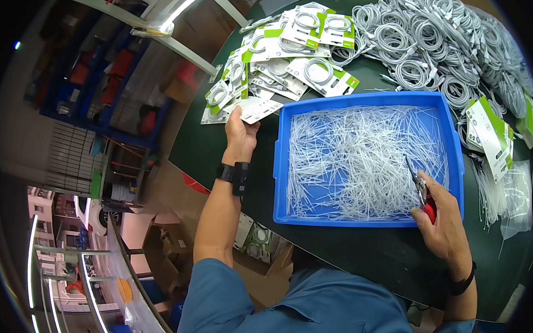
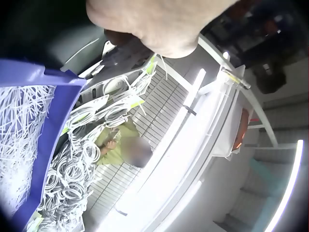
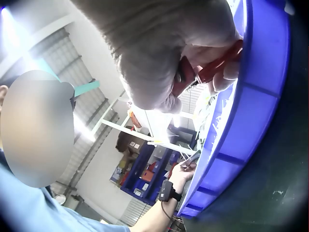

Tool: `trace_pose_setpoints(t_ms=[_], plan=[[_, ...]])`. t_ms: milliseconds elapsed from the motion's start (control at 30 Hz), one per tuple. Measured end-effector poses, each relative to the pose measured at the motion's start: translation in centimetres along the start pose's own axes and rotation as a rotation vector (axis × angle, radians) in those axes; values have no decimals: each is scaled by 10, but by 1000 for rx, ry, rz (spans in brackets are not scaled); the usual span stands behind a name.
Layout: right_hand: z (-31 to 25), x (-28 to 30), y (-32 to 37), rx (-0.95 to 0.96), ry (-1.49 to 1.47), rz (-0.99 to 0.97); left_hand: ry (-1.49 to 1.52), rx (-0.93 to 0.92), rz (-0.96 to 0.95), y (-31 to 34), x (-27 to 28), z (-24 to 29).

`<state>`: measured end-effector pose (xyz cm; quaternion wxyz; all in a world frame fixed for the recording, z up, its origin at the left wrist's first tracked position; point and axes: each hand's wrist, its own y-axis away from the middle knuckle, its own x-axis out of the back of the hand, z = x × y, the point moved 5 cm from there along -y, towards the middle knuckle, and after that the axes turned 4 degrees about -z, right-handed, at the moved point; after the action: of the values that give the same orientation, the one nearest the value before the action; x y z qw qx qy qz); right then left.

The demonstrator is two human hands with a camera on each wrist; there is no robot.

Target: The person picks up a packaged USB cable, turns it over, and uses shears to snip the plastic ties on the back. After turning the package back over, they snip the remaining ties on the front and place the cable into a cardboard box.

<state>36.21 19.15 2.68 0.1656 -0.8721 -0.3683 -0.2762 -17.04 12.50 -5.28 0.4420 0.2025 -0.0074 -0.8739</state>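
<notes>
My left hand [image 1: 242, 133] grips a white packaging card [image 1: 262, 110] at the edge of a heap of carded cables [image 1: 271, 65]. My right hand [image 1: 447, 228] is curled round the red handles of a pair of pliers [image 1: 419, 184], whose slim jaws point away over the blue tray [image 1: 280, 161]. Many thin white plastic strips [image 1: 368, 162] lie loose inside that tray. In the right wrist view the red handles [image 3: 219, 65] show between palm and fingers. The left wrist view shows part of the left hand [image 2: 149, 21] at the top, with the card mostly hidden.
Coiled grey cables [image 1: 414, 42] are piled at the back right of the green table [image 1: 346, 247]. White-and-green cards [image 1: 489, 134] and a clear bag [image 1: 518, 195] lie right of the tray. Cardboard boxes [image 1: 166, 245] stand on the floor at left. Another person [image 2: 118, 145] is across the table.
</notes>
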Motion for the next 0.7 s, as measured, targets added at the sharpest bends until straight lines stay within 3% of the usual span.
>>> trace_pose_setpoints(t_ms=[100,133,267,367,467,700], plan=[[-13,0,4,62,91,-24,209,-139,-160,28,-12,25],[-19,-2,4,66,88,-39,150,-192,-166,49,-21,38],[-37,-10,2,100,45,-58,128,-81,-299,142,-65,61],[-43,-18,3,106,1,-70,80,17,-341,204,-91,42],[-50,-20,4,215,149,13,95,75,-385,244,-112,16],[-48,-24,12,241,264,29,45,120,-462,273,-131,-19]])
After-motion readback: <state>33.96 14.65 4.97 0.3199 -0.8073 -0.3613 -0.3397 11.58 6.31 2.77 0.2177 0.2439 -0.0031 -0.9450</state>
